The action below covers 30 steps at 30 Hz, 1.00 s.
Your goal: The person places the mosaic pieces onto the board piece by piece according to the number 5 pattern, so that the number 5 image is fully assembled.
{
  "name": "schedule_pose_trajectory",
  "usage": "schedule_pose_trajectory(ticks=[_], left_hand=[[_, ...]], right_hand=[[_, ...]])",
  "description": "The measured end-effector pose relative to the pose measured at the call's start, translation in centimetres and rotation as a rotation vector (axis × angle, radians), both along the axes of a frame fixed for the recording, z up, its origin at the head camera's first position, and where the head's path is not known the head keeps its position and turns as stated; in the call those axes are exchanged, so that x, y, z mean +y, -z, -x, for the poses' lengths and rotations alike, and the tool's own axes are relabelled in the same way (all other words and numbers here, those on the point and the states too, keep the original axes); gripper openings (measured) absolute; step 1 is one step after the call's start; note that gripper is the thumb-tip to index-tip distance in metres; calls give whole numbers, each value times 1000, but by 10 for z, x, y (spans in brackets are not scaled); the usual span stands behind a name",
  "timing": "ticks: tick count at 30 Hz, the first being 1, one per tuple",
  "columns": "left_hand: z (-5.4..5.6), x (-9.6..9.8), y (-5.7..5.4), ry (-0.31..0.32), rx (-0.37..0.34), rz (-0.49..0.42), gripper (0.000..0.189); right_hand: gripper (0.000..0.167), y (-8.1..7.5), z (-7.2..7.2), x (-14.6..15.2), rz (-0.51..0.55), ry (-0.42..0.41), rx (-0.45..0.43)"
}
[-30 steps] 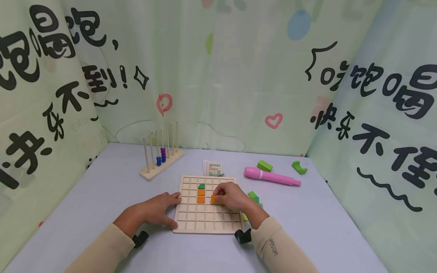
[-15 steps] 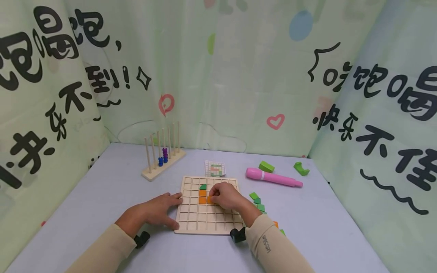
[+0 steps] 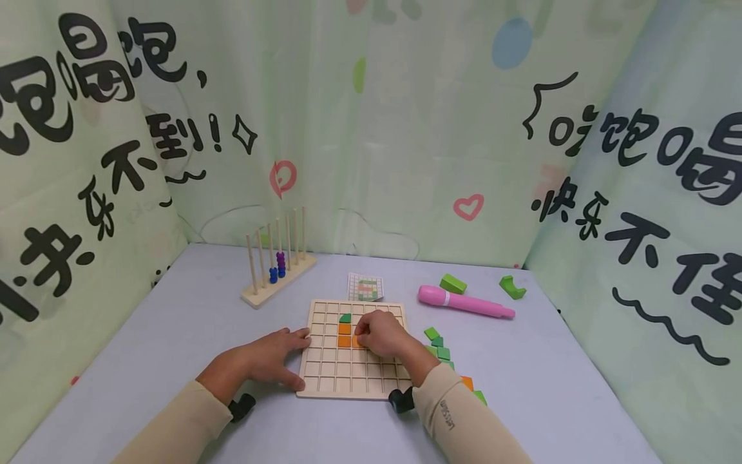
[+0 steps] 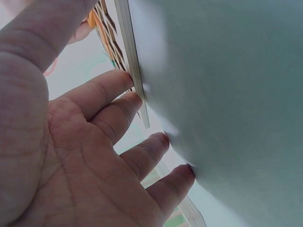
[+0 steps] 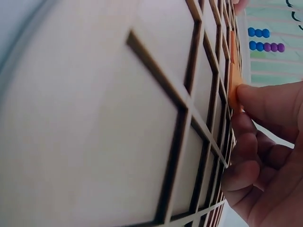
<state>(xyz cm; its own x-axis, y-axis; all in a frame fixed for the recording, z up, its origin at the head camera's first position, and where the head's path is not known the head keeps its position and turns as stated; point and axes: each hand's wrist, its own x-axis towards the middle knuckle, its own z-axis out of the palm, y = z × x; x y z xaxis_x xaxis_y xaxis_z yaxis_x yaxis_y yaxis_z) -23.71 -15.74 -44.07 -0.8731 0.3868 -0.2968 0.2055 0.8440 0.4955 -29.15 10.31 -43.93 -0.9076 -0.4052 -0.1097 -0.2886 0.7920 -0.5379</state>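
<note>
A wooden grid board (image 3: 324, 372) lies on the table. On it, two orange square tiles (image 3: 344, 329) stand in a column beneath a green piece (image 3: 345, 318) with one rounded corner. My right hand (image 3: 382, 334) pinches another orange square tile (image 5: 234, 90) between thumb and fingers, right beside the lower orange one; the fingers partly cover it in the head view. At the board's left side, my left hand (image 3: 269, 357) spreads its fingers, with thumb and fingertips at the edge. The left wrist view shows those extended fingers (image 4: 111, 90) against the board's side.
Loose green and orange blocks (image 3: 443, 353) lie right of the board, partly behind the right forearm. Behind it are a small pattern card (image 3: 365, 287), a peg abacus (image 3: 272, 291) with blue and purple beads, a pink pen-shaped stick (image 3: 464, 301), a green block (image 3: 453, 283) and a green arch (image 3: 513, 287).
My right hand has moved left across the board with the orange tile, bringing it alongside the lower orange tile. The left hand has stayed at the board's edge.
</note>
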Motion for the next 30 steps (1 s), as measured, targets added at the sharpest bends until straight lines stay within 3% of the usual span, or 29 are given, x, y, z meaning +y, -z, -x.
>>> schedule_pose_trajectory(ticks=[12, 23, 30], left_hand=[[-2, 0, 1, 13, 13, 12, 92], [-2, -4, 2, 28, 34, -5, 91], [-2, -3, 2, 42, 37, -3, 91]], right_hand=[[4, -9, -12, 17, 34, -18, 44], [5, -22, -32, 71, 91, 106, 48], [5, -24, -48, 124, 34, 194, 16]])
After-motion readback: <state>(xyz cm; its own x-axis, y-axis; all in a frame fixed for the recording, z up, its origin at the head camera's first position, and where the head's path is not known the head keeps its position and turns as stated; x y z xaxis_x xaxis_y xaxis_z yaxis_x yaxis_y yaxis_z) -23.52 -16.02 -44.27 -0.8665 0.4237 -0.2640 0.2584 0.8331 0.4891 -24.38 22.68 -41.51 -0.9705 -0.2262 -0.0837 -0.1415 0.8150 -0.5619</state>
